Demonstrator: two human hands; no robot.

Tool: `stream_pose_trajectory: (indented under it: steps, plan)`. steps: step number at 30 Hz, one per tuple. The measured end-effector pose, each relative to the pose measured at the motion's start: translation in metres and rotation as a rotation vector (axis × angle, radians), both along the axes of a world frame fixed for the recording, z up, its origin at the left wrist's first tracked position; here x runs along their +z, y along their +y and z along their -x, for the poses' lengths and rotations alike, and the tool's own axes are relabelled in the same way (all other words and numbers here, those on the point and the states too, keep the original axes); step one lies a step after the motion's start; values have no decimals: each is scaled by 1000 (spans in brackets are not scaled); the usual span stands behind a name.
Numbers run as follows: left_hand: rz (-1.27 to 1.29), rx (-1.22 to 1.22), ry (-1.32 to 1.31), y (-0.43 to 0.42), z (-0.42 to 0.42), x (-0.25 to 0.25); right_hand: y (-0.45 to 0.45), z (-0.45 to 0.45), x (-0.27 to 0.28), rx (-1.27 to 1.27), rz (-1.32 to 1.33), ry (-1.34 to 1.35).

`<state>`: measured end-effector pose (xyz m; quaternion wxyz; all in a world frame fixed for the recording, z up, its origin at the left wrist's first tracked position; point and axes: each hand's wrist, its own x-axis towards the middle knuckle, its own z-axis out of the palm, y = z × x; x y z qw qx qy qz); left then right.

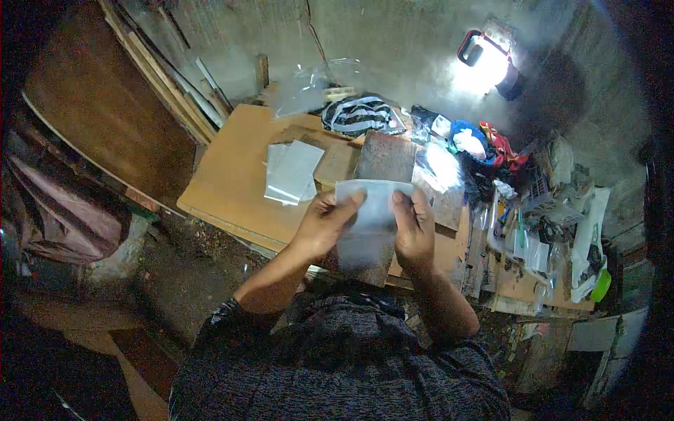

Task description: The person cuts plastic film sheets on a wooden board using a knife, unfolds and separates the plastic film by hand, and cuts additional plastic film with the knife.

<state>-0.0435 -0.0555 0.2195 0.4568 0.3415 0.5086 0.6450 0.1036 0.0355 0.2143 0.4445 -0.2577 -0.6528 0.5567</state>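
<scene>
A pale, translucent plastic sheet, possibly a small bag, is stretched upright between my two hands. My left hand pinches its left side, thumb on the near face. On the opposite side my right hand grips it the same way. The sheet's lower part hangs down, blurred and see-through. Behind it a dark wooden board lies on the table. To the left of my hands, several similar flat whitish pieces overlap in a loose pile on the tan tabletop.
A bright lamp shines on the wall. A black-and-white striped bag and clear plastic lie at the back. Cloths and a blue-rimmed container crowd the right, near a green object. Wooden strips lean at the left.
</scene>
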Motion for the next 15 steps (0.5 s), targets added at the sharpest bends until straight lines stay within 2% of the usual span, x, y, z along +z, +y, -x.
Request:
stream_pose_trajectory:
  steps: [2, 3, 4, 5, 6, 8, 9, 11, 12, 13, 14, 15]
  plan:
    - [1, -24, -23, 2, 3, -11, 2, -3, -5, 0, -126, -44]
    - [-101, 4, -54, 5, -2, -10, 4, -4, -7, 1, -126, -47]
    - [-203, 33, -86, 6, -4, -10, 6, -4, -10, -61, -319, -143]
    - [-126, -15, -98, 3, 0, -16, 8, -3, -11, -124, -512, -239]
    - [-126, -16, -100, 1, -3, -16, 6, -2, -9, -124, -511, -241]
    - [-146, -58, 23, -5, -10, -18, -1, 3, 1, -80, -216, -4]
    - [-136, -140, -6, -6, -9, -26, -2, 3, 5, -81, -214, -7]
    - [-77, -112, 28, -7, -20, -44, -2, 5, 15, 29, 23, 157]
    - [-20, -83, 64, -8, -24, -46, -2, 6, 21, 27, 29, 152]
    - [155, -95, 36, -11, -26, -45, -2, 6, 27, 75, 43, 161]
    - [165, -97, 27, -11, -27, -61, -2, 6, 34, 122, 58, 169]
    - [58, -104, 86, -9, -28, -88, -2, 5, 41, 99, -18, 90]
